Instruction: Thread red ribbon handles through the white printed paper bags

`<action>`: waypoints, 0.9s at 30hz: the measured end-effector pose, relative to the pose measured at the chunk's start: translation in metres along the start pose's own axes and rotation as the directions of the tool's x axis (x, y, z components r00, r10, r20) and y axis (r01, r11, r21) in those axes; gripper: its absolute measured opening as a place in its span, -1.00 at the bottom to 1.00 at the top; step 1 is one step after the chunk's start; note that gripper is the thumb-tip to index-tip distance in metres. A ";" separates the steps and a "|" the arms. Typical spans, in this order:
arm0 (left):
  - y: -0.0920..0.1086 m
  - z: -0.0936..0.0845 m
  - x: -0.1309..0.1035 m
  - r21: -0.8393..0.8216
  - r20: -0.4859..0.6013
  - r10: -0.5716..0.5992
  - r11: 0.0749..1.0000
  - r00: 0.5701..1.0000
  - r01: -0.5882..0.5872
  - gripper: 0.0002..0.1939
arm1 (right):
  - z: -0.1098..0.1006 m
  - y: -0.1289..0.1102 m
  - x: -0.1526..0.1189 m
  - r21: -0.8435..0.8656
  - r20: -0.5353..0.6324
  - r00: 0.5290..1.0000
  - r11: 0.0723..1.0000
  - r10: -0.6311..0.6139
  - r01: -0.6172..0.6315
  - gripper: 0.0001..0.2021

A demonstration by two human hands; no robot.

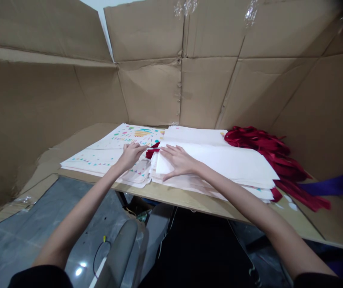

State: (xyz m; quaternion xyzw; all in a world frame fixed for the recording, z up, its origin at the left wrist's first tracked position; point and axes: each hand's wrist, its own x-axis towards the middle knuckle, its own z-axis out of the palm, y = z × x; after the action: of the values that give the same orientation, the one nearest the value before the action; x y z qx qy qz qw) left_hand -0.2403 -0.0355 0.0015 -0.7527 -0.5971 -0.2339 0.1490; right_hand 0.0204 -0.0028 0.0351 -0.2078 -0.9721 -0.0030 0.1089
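My left hand (pixel 131 155) is closed in a pinch above the printed paper sheets (pixel 99 158), which carry coloured birthday lettering and small pennants. A short piece of red ribbon (pixel 152 153) lies right at its fingertips, with a thin pale strip across it; what exactly the fingers grip is too small to tell. My right hand (pixel 181 161) rests open, fingers spread, on the left end of a stack of white paper (pixel 228 162). The ribbon shows in the gap between both hands, partly hidden by the paper and fingers.
A heap of dark red ribbons (pixel 258 146) lies at the stack's right, trailing towards the table's edge. Beside it a blue-purple ribbon (pixel 333 184) extends right. Cardboard walls (pixel 150 92) enclose the wooden table (pixel 171 195). A grey chair armrest (pixel 120 248) stands below.
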 end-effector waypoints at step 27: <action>0.003 -0.004 -0.003 0.002 -0.029 0.024 1.000 0.999 -0.024 -0.66 | -0.017 0.023 -0.016 0.634 -0.237 0.850 0.738 0.470 -0.231 -0.62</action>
State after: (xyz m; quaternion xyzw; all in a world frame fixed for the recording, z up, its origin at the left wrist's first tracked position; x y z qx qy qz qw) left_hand -0.2386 -0.0410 0.0039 -0.7562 -0.5859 -0.2427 0.1612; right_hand 0.0479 0.0103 0.0477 -0.3424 -0.8258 0.2760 0.3530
